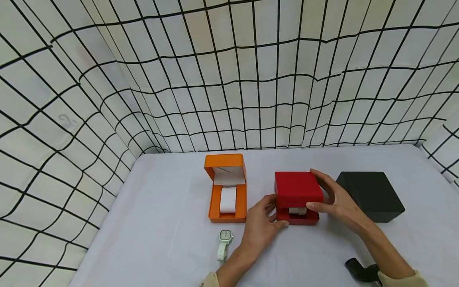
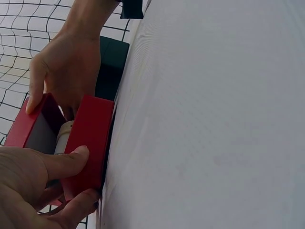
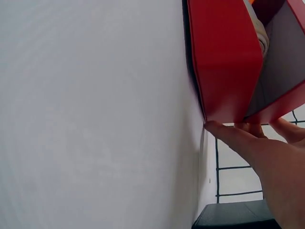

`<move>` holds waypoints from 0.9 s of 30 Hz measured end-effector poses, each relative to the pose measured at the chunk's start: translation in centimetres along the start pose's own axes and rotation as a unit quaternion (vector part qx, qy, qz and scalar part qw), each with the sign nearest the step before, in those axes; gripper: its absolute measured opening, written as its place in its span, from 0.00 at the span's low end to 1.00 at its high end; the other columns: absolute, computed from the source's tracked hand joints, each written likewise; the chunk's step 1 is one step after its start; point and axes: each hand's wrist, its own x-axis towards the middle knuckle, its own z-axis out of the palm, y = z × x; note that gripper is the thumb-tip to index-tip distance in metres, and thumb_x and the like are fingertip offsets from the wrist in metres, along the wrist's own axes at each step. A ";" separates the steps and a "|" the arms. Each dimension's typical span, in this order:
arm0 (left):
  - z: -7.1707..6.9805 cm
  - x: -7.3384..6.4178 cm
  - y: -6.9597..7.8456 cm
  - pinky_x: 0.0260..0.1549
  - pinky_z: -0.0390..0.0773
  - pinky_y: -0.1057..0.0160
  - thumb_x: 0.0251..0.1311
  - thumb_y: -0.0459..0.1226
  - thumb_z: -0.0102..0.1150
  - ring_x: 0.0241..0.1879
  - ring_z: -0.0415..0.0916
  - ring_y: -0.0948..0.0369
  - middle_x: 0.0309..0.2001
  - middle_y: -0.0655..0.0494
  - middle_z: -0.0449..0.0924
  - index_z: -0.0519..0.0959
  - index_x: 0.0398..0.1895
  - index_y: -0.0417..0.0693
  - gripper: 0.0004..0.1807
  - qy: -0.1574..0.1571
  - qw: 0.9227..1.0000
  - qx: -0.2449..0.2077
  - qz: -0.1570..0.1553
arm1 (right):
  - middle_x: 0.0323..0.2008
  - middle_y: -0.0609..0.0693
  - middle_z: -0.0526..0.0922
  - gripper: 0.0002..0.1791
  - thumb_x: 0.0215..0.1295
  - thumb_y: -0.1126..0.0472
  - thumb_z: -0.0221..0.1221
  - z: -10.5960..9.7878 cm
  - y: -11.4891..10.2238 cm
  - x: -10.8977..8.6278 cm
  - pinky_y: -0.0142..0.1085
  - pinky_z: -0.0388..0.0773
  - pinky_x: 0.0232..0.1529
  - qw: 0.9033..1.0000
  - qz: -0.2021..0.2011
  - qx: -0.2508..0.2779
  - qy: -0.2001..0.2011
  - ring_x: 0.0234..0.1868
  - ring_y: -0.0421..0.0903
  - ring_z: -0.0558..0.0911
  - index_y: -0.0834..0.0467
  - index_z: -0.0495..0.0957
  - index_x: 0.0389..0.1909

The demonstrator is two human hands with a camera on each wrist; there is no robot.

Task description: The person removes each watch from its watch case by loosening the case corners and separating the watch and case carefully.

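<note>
Left hand, curled, grips base of red box; right hand, thumb and fingers apart, pinches its lid. Plain, ajar, pale strap inside. On bench between orange box, left, and dark box, right. Orange box's script illegible.

On my feed, the red box presents a smooth, softly sheened surface; its lid lining appears matt. Left of the red box, I read the orange box as smooth and the white cushion as matt. The watch strap, front-left of the red box, looks like smooth plastic. Right of it, the dark box shows a matt finish. Beneath it, the table covering is matt cloth.
</note>
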 end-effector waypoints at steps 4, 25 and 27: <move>0.0 -0.1 -0.2 0.49 0.86 0.62 0.49 0.26 0.79 0.62 0.83 0.48 0.60 0.45 0.84 0.79 0.62 0.41 0.33 0.002 1.000 0.011 0.006 | 0.78 0.65 0.59 0.56 0.58 0.53 0.68 0.2 0.0 0.0 0.71 0.71 0.66 1.000 0.010 -0.001 0.006 0.77 0.71 0.59 0.54 0.48 0.84; 0.0 0.0 0.0 0.49 0.86 0.63 0.47 0.23 0.79 0.62 0.83 0.48 0.65 0.42 0.81 0.81 0.59 0.38 0.32 0.001 1.000 0.000 -0.008 | 0.73 0.60 0.65 0.39 0.68 0.52 0.60 0.5 -0.5 0.6 0.68 0.75 0.62 0.999 -0.008 0.002 0.040 0.73 0.64 0.63 0.47 0.59 0.78; 0.0 0.0 0.1 0.49 0.86 0.64 0.46 0.22 0.79 0.61 0.83 0.48 0.65 0.42 0.81 0.81 0.59 0.38 0.32 0.002 1.000 -0.001 -0.009 | 0.73 0.59 0.65 0.38 0.68 0.51 0.59 0.6 -0.5 0.7 0.66 0.76 0.62 0.999 -0.006 -0.001 0.046 0.73 0.62 0.63 0.48 0.60 0.78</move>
